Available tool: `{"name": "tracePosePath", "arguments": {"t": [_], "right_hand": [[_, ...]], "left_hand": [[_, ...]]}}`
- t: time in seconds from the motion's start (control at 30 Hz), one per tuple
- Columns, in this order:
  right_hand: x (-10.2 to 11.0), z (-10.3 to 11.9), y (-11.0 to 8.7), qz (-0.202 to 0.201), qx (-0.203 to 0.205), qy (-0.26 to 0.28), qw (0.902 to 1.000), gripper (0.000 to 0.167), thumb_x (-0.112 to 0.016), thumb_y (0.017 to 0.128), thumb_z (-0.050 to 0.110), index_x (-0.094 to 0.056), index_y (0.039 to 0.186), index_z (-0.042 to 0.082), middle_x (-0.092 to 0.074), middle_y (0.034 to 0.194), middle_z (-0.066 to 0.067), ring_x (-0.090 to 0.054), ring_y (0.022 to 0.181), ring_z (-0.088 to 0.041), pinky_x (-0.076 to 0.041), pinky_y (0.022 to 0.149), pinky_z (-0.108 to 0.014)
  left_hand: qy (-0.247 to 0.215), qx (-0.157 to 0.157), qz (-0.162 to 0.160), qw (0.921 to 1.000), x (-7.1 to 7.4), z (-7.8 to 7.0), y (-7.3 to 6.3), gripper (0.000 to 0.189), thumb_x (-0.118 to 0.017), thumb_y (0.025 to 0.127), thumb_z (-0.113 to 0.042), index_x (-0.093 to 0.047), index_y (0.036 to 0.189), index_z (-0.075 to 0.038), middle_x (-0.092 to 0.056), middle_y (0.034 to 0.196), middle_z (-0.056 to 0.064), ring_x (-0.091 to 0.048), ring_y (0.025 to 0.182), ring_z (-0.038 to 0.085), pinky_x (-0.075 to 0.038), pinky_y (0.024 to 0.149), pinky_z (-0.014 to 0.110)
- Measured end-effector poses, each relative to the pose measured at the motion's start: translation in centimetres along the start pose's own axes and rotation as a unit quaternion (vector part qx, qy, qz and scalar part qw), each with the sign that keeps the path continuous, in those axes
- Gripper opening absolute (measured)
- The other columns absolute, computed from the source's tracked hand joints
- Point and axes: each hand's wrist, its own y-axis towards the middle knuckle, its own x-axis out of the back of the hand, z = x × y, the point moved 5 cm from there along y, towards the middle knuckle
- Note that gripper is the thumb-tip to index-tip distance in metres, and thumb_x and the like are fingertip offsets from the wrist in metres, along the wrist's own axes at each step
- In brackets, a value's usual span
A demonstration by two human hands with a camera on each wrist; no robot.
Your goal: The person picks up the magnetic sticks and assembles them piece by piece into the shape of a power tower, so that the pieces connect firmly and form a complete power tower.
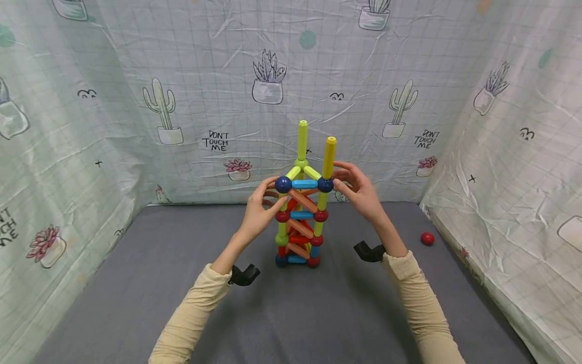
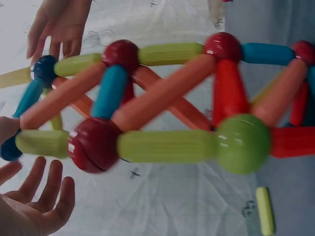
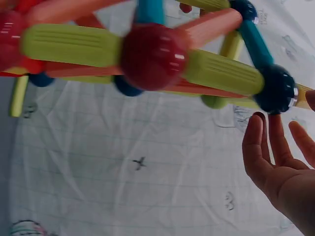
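A tall tower [image 1: 301, 215] of coloured rods and balls stands upright on the grey table. My left hand [image 1: 258, 208] pinches the dark blue ball [image 1: 284, 184] at its top left corner between thumb and forefinger; the other fingers are spread loosely in the left wrist view. At the top right corner, my right hand [image 1: 359, 189] touches another dark blue ball [image 1: 325, 184] with fairly straight fingers. From that ball rises a yellow rod [image 1: 329, 157]. Behind, a lime rod [image 1: 302, 140] stands on a lime ball [image 1: 301, 164]. Orange rods [image 1: 303, 200] cross the sides diagonally.
A loose red ball [image 1: 427, 238] lies on the table [image 1: 182, 253] at the right. In the left wrist view a separate yellow-green rod [image 2: 265, 211] lies near the table's edge. Hanging cloth [image 1: 204, 101] printed with cacti encloses the back and sides.
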Motion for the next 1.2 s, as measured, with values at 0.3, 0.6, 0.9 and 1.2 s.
{"name": "tracePosePath", "arguments": {"t": [0.3, 0.6, 0.9, 1.2], "right_hand": [[-2.8, -5.3, -3.3, 0.094, -0.108, -0.037, 0.9890, 0.049, -0.052, 0.090, 0.024, -0.035, 0.133, 0.010, -0.046, 0.126, -0.019, -0.049, 0.113, -0.035, -0.043, 0.090, -0.048], [-3.3, -5.5, -4.1, 0.058, -0.100, -0.065, 0.9912, 0.045, -0.057, 0.087, 0.022, -0.044, 0.125, 0.002, -0.053, 0.115, -0.021, -0.057, 0.101, -0.033, -0.049, 0.082, -0.041], [-1.3, -6.0, -4.9, 0.052, -0.122, -0.053, 0.9897, 0.044, -0.059, 0.086, 0.019, -0.047, 0.124, 0.002, -0.053, 0.116, -0.020, -0.056, 0.102, -0.034, -0.049, 0.081, -0.041], [-1.2, -6.1, -4.9, 0.059, -0.130, -0.058, 0.9880, 0.042, -0.057, 0.087, 0.023, -0.047, 0.123, 0.003, -0.053, 0.116, -0.019, -0.056, 0.103, -0.033, -0.048, 0.082, -0.041]], "left_hand": [[0.053, 0.037, 0.093, 0.9936, -0.9, 3.1, -1.7, 0.037, -0.065, 0.080, -0.009, -0.055, 0.114, 0.003, -0.057, 0.108, 0.021, -0.059, 0.087, 0.032, -0.050, 0.067, 0.033], [0.034, 0.044, 0.083, 0.9950, -1.1, 3.3, -1.3, 0.036, -0.068, 0.076, -0.008, -0.058, 0.109, 0.003, -0.059, 0.105, 0.022, -0.060, 0.085, 0.033, -0.051, 0.067, 0.039], [-0.063, 0.050, 0.182, 0.9800, -3.2, 8.7, 0.2, 0.046, -0.066, 0.079, -0.011, -0.051, 0.121, -0.002, -0.056, 0.114, 0.021, -0.057, 0.095, 0.031, -0.049, 0.075, 0.038], [0.188, 0.111, 0.140, 0.9660, -1.7, 19.0, 0.7, 0.031, -0.058, 0.086, -0.015, -0.056, 0.114, -0.005, -0.057, 0.113, 0.017, -0.054, 0.098, 0.031, -0.045, 0.080, 0.042]]}}
